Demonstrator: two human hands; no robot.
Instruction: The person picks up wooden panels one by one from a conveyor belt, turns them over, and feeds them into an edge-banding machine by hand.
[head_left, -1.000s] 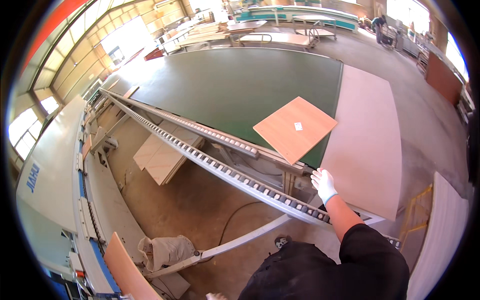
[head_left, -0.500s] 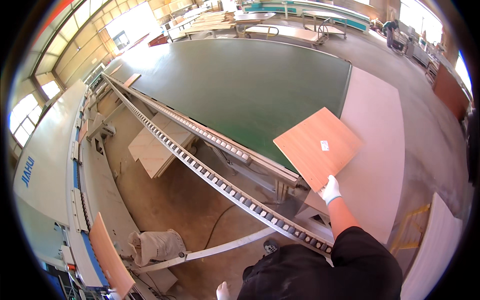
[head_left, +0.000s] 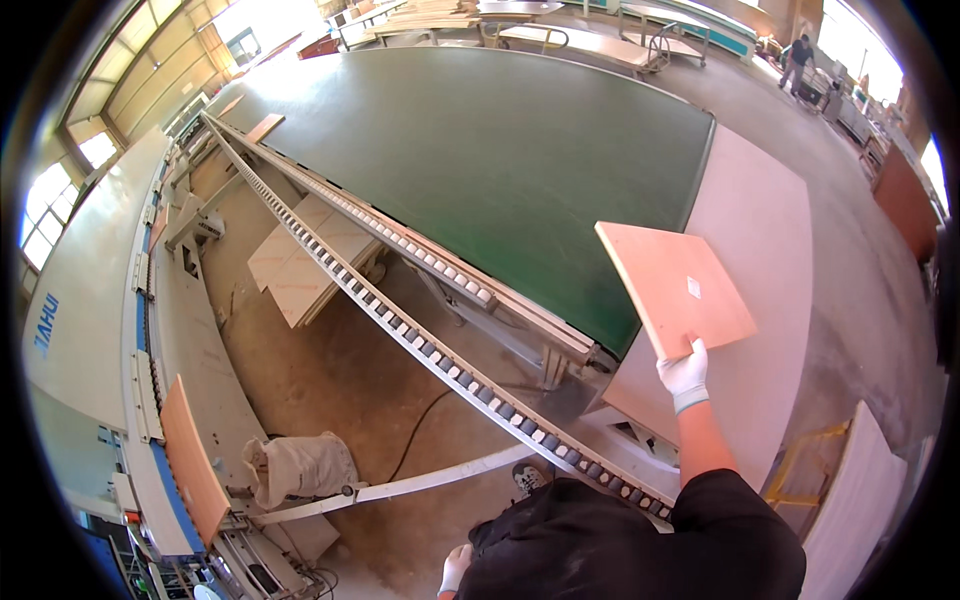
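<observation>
My gloved right hand grips the near edge of a square wood-coloured panel with a small white label. The panel is raised at a slight tilt over the right end of the green-topped table and the pale board beside it. My gloved left hand hangs low beside my dark clothing at the bottom edge; its fingers are partly hidden and too small to read.
Two roller rails run diagonally toward me. A machine lines the left, with a wooden panel against it. A sack, cable and stacked boards lie below. A yellow trolley stands right; a person is far back.
My right hand moved from beside the table corner onto the panel's edge, and the panel shifted right and turned. The view has shifted, and more of my left hand shows.
</observation>
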